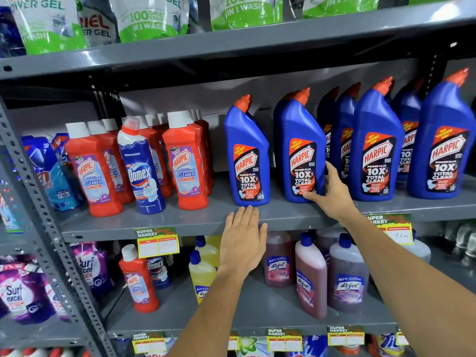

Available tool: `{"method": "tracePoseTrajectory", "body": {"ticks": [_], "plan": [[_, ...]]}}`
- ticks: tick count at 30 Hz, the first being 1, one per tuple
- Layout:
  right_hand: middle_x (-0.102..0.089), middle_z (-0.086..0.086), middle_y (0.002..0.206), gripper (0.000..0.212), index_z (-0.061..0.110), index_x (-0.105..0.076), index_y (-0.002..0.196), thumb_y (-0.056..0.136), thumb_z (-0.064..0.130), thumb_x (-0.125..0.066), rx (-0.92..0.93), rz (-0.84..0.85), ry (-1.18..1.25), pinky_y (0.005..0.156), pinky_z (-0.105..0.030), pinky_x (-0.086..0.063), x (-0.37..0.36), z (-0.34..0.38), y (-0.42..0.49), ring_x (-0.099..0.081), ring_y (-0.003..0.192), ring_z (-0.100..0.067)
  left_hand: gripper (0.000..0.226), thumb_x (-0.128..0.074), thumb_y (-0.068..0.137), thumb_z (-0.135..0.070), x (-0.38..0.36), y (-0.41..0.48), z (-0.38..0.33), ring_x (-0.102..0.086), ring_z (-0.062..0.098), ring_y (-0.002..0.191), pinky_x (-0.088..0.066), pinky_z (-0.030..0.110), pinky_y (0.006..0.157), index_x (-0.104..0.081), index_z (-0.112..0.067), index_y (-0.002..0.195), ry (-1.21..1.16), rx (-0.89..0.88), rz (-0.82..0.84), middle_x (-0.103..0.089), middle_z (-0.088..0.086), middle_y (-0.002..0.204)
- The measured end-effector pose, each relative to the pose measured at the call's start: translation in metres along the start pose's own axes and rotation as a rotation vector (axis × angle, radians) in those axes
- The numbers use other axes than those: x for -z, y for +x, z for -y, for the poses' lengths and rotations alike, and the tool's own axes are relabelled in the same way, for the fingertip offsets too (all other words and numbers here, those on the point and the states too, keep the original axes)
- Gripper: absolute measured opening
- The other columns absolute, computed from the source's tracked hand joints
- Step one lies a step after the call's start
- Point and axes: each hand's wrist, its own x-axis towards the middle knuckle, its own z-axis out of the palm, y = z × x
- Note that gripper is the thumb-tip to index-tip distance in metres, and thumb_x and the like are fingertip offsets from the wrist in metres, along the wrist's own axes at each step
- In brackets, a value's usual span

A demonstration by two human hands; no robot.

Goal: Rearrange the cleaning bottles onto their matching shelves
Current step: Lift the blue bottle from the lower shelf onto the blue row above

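1. We see a grey metal rack; the middle shelf (180,225) carries the toilet and bathroom cleaners.
2. Right hand (332,194): its grip is wrapped on the lower right side of a blue Harpic Power Plus bottle (301,150), thumb on the label's bottom edge, fingers curled round the side toward the back. The bottle stands upright on the middle shelf.
3. Left hand (243,243): fingers spread flat and empty, grip apart, fingertips at the shelf's front lip just below another blue Harpic bottle (246,155). We cannot tell whether they touch its base.
4. That second blue bottle stands upright, apart from the held one by a clear gap.
5. Further right, more blue Harpic bottles (376,150) stand in rows, orange caps tilted rightward.
6. Left of the blue ones: red Harpic Bathroom Cleaner bottles (184,163) with white caps, several deep.
7. A single blue-and-white Domex bottle (141,168) stands among the red ones, at the front.
8. Lower shelf (257,323): one red Harpic Bathroom Cleaner bottle (139,282) beside a Domex bottle (157,271), yellow Lizol bottles (202,274), and pink and purple Lizol bottles (345,276) to the right.
9. Yellow price tags (158,244) hang on the middle shelf's edge.
10. Top shelf: green-and-white Ariel Power Gel pouches (152,19).
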Motion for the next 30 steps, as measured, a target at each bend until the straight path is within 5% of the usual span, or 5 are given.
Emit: {"method": "tracePoseTrajectory", "body": {"ticks": [23, 27, 30], "plan": [[-0.049, -0.009, 0.151, 0.101, 0.017, -0.013, 0.16, 0.085, 0.017, -0.079, 0.02, -0.009, -0.096, 0.113, -0.047, -0.042, 0.0, -0.005, 0.002, -0.049, 0.138, -0.028, 0.056, -0.028, 0.1, -0.043, -0.002, -0.001, 0.0, -0.04, 0.023, 0.139, -0.024, 0.044, 0.118, -0.044, -0.01, 0.144, -0.016, -0.016, -0.029, -0.049, 0.008, 0.147], [-0.047, -0.005, 0.152, 0.106, 0.02, -0.014, 0.16, 0.08, 0.023, -0.084, 0.085, -0.096, -0.062, 0.113, -0.047, -0.043, -0.004, -0.002, -0.011, -0.048, 0.138, -0.023, 0.058, -0.026, 0.101, -0.043, -0.003, -0.001, 0.002, -0.026, 0.024, 0.146, -0.015, 0.044, 0.121, -0.033, -0.012, 0.15, -0.028, -0.037, -0.032, -0.037, 0.008, 0.156], [-0.036, -0.003, 0.16, 0.1, 0.02, -0.018, 0.159, 0.083, 0.028, -0.082, 0.156, -0.192, -0.002, 0.116, -0.032, -0.031, -0.01, -0.001, -0.04, -0.033, 0.149, -0.02, 0.061, -0.031, 0.102, -0.04, -0.012, -0.02, 0.002, -0.004, 0.024, 0.151, -0.008, 0.045, 0.122, -0.017, -0.012, 0.155, -0.015, -0.106, -0.088, -0.012, 0.01, 0.164]]}}
